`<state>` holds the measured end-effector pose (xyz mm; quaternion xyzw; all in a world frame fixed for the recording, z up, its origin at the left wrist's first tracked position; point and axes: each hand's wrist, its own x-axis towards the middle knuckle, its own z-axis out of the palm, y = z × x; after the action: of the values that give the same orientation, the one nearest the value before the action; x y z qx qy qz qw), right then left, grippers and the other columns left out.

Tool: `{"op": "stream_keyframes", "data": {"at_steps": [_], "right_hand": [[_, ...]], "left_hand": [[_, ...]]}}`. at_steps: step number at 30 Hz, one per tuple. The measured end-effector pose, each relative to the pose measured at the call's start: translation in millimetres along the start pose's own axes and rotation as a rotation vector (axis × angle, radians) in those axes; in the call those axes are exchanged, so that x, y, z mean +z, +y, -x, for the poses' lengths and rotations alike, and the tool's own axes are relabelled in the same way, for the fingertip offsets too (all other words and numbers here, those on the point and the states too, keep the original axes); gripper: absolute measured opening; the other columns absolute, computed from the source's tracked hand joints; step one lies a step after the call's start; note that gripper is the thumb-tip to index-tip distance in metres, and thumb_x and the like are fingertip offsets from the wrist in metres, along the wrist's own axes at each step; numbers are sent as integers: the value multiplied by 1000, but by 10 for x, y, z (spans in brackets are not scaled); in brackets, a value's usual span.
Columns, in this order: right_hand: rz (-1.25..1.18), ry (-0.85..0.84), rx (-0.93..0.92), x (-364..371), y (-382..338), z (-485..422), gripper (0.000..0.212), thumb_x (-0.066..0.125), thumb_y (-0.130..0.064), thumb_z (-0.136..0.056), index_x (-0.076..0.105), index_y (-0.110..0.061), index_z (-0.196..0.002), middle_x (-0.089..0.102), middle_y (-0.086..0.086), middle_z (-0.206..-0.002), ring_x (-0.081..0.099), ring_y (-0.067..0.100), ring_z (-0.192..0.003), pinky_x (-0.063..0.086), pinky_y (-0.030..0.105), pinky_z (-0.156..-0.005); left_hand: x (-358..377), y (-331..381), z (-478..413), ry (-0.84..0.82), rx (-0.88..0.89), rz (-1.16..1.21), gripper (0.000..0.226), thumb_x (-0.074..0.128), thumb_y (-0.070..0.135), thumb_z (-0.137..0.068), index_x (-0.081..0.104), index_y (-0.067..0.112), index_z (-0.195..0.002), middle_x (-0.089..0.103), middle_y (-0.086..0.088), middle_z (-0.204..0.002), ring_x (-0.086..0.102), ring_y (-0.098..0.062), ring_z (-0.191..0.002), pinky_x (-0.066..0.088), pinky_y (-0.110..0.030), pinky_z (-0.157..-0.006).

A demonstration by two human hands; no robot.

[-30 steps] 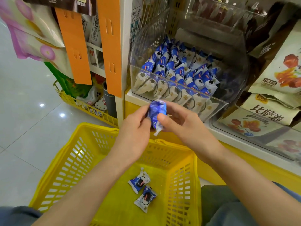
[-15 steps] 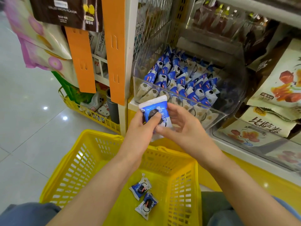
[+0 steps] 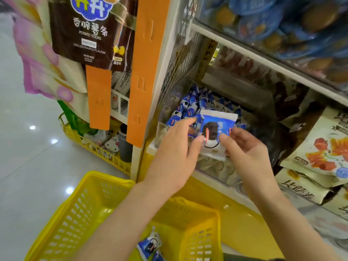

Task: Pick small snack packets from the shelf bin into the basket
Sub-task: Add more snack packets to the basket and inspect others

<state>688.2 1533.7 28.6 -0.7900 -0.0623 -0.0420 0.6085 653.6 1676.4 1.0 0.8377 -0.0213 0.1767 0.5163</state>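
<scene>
Head view: a blue-and-white packet (image 3: 216, 132) is held up at mid-frame, flat side to the camera, just in front of the clear bin (image 3: 162, 129) on the shelf. The left hand (image 3: 175, 153) pinches the packet's left edge, with its forefinger on the upper side and its thumb lower down. The right hand (image 3: 248, 153) pinches the lower right edge, its thumb on the front and its fingers curled behind. So the packet lies between the two hands and touches both.

Behind it, the bin is packed with more packets (image 3: 190, 106) of the same kind. The yellow basket (image 3: 105, 175) sits at lower left, below the forearms. Two packets in the basket (image 3: 149, 245) lie on its floor near the bottom edge. A brown potato-sticks bag (image 3: 90, 31) hangs at upper left.
</scene>
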Motion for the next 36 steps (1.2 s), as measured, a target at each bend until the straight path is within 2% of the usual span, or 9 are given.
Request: {"op": "stream_keyframes", "data": {"at_steps": [4, 7, 11, 18, 25, 27, 29, 32, 36], "right_hand": [[278, 242, -150, -29, -47, -680, 29, 64, -24, -86, 61, -10, -112, 64, -8, -88, 58, -5, -70, 43, 3, -61], [619, 295, -154, -36, 68, -1141, 31, 60, -29, -89, 62, -7, -111, 66, 5, -93, 60, 11, -80, 36, 13, -63], [808, 208, -66, -51, 311, -1415, 29, 57, -23, -91, 59, -4, -114, 64, 15, -109, 59, 30, -102, 37, 24, -74], [1220, -20, 159, -53, 282, -1564, 33, 63, -26, -87, 59, -5, -111, 63, 13, -104, 60, 27, -94, 42, 30, -69], [958, -91, 325, 128, 324, -1623, 25, 63, -24, -87, 61, -3, -99, 62, 19, -104, 58, 29, -94, 47, 36, -82], [897, -105, 371, 116, 350, -1630, 35, 60, -29, -89, 60, -1, -111, 60, 14, -110, 57, 27, -101, 46, 35, -85], [897, -130, 384, 72, 335, -1644, 35, 53, -31, -93, 58, -5, -114, 60, 13, -111, 59, 25, -95, 51, 33, -75], [951, -47, 297, -42, 306, -1685, 26, 46, -27, -97, 59, -6, -105, 58, 8, -84, 52, 15, -69, 40, 21, -55], [1078, 20, 304, -190, 336, -1712, 20, 47, -23, -97, 55, -6, -89, 49, 10, -86, 52, 29, -90, 40, 33, -76]], "left_hand": [[-111, -159, -274, -44, 155, -407, 40, 36, 36, -96, 41, 20, -132, 52, 2, -122, 42, -13, -114, 26, -26, -97], [-125, -295, -315, -123, 230, -620, 42, 24, 39, -97, 58, 18, -111, 63, 1, -105, 53, -18, -101, 28, -30, -95], [-92, -450, -304, -20, 364, -633, 40, 31, 30, -97, 66, 14, -86, 64, 0, -81, 56, -21, -80, 35, -34, -89], [-47, -552, -326, 60, 447, -580, 34, 35, 27, -96, 65, 14, -85, 63, 0, -79, 54, -20, -75, 35, -33, -85], [-51, -537, -314, 51, 435, -595, 38, 31, 29, -96, 65, 16, -86, 64, 0, -80, 56, -19, -77, 38, -34, -86], [-51, -527, -319, 52, 436, -602, 38, 32, 29, -96, 66, 15, -86, 65, 0, -80, 57, -18, -77, 42, -35, -86], [-54, -526, -323, 54, 439, -601, 38, 33, 28, -95, 67, 15, -86, 65, 0, -80, 58, -18, -76, 46, -35, -85], [-56, -531, -320, 53, 436, -603, 37, 34, 28, -95, 67, 15, -86, 65, 0, -80, 58, -18, -77, 46, -35, -85], [-68, -525, -322, 35, 434, -595, 38, 32, 29, -95, 67, 15, -87, 66, -1, -81, 58, -19, -78, 46, -36, -86]]}}
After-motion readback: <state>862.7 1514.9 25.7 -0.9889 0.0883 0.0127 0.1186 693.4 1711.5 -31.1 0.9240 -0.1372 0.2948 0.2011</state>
